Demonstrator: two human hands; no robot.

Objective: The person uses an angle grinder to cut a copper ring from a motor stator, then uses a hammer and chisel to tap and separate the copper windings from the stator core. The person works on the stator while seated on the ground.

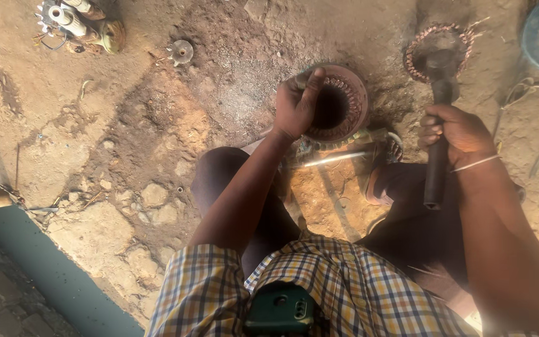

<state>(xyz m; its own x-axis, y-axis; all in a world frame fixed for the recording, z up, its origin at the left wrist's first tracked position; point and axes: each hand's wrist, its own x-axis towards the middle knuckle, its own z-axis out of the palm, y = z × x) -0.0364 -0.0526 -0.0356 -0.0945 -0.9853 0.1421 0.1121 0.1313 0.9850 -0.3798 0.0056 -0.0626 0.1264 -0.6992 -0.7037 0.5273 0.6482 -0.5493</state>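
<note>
Gripping metal rod [302,80] in closed left hand [296,103] at rim of motor stator [344,103] lying on dirt floor [126,125]; clutching dark hammer [439,125] in closed right hand [460,134], copper wire coil [463,37] lying beyond.

Left hand [296,103] gripping a tool on the round stator [344,106], right hand [460,134] around a dark hammer [439,118].

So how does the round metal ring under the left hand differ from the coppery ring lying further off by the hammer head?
The motor stator is a thick, solid metal ring with slots around its bore; the copper winding coil is a thin, loose, frayed hoop. The left hand grips a tool at the stator, whereas the coil is untouched, partly covered by the hammer in the right hand. Both are round and rest on the dirt floor.
</note>
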